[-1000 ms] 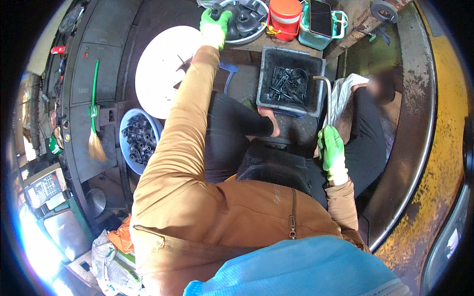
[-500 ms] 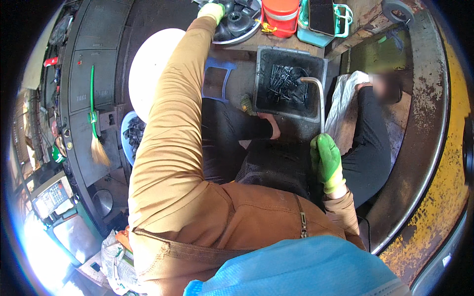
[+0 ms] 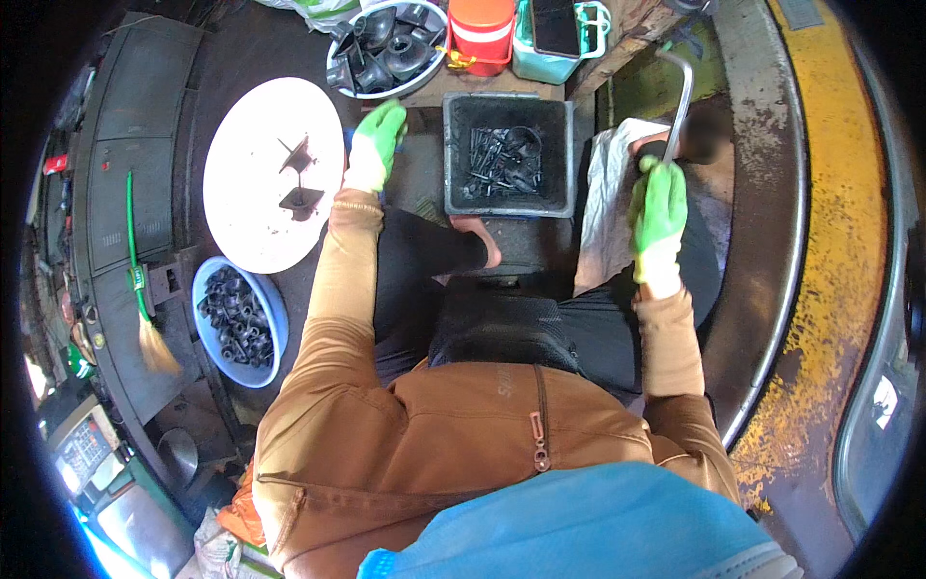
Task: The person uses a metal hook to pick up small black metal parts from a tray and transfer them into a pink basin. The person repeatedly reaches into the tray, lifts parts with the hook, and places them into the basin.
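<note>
Clasped tightly in the right hand (image 3: 659,207), in a green glove: a bent metal rod (image 3: 686,101), pointing forward from the fist and hooked to the left at the far end. Hidden inside the glove at its lower end; rather blurred toward the tip. Raised just beside a white round board (image 3: 241,207): the left hand (image 3: 378,140), also in green, with fingers close together. Cannot tell from this angle whether holding anything. On the board, dark pieces (image 3: 301,198), hard to make out in shape. Near its lower edge, a blue basin (image 3: 280,323) of small black parts (image 3: 234,318). Between the hands, farther forward, a grey crate (image 3: 555,145) with dark bolts (image 3: 487,159), partly lost in shadow. Beyond, an oval basin (image 3: 376,94) with black funnel-like parts (image 3: 405,56), then a red container (image 3: 482,37) and a teal basket (image 3: 550,66), with a dark flat slab (image 3: 556,24) cut off by the upper edge.
</note>
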Motion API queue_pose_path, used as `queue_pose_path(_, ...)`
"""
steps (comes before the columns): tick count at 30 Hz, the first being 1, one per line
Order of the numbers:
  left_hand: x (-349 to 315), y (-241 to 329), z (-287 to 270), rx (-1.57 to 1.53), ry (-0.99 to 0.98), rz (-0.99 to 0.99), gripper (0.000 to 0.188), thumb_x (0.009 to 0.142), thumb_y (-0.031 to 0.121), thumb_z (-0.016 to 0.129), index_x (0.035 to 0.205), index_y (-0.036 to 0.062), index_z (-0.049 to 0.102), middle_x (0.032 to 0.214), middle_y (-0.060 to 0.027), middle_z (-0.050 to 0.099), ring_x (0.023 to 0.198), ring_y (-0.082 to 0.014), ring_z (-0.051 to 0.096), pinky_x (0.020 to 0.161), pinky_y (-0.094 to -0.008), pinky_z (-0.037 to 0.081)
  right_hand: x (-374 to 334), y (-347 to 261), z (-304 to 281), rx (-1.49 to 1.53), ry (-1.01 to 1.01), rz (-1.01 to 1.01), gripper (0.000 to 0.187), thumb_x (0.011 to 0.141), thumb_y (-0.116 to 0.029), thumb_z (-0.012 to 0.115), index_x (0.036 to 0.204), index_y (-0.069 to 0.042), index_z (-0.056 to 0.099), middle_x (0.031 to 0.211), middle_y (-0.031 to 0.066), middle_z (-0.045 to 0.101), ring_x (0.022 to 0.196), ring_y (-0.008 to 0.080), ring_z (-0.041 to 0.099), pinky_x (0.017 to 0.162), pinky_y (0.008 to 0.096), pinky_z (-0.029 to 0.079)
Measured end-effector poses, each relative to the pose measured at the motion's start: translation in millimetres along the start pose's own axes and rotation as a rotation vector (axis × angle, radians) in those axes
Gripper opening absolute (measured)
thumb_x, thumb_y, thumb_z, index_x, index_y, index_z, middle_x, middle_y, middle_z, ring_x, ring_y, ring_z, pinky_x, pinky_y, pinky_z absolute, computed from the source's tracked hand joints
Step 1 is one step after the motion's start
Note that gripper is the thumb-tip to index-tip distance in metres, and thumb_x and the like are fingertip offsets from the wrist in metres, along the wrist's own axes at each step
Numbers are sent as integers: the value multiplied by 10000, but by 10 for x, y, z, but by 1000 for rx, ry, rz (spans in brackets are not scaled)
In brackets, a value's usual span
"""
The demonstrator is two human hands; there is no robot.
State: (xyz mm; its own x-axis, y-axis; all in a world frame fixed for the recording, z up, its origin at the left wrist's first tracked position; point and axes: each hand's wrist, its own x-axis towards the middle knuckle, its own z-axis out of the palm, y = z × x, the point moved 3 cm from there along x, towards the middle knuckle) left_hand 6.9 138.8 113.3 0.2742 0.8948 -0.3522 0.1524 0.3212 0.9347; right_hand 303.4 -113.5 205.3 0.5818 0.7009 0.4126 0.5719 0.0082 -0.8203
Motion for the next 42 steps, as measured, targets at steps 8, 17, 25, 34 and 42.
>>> queue_pose_path(8,-110,-38,-186,-69,22,20,442,889,235,613,1260,5,541,1090,-85,635,865,-170,607,740,-267,481,918,777,367,119,302,175,213,961,-285,524,978,-87,602,646,-73,458,553,26,365,487,205,295)
queue_pose_path(17,291,-483,-162,-267,145,-263,429,882,327,598,1212,54,573,1115,-109,594,841,-235,598,662,-333,489,1051,1181,732,357,213,457,270,941,-336,497,969,-77,568,729,28,522,671,110,518,562,294,427)
queue_pose_path(25,693,-654,-114,-398,230,-377,634,896,365,569,1400,47,351,1417,-221,355,1019,-348,554,801,-453,490,1285,1630,938,-200,168,217,402,942,-277,547,1236,-6,509,1166,132,566,1072,246,532,925,315,412)
queue_pose_path(34,975,-736,-115,-634,313,-392,644,929,254,503,1469,79,200,1517,-201,152,1262,-473,376,962,-579,413,1422,1192,735,-154,-19,373,578,893,-373,599,1318,-3,469,1268,140,535,1100,226,508,953,330,385)
queue_pose_path(42,1560,-894,36,-879,347,-438,469,928,138,454,1337,-35,300,1369,-255,309,1177,-483,443,903,-634,463,489,-244,131,-71,-288,-53,397,939,-170,541,1302,-22,481,1277,163,524,1147,238,523,998,343,397)
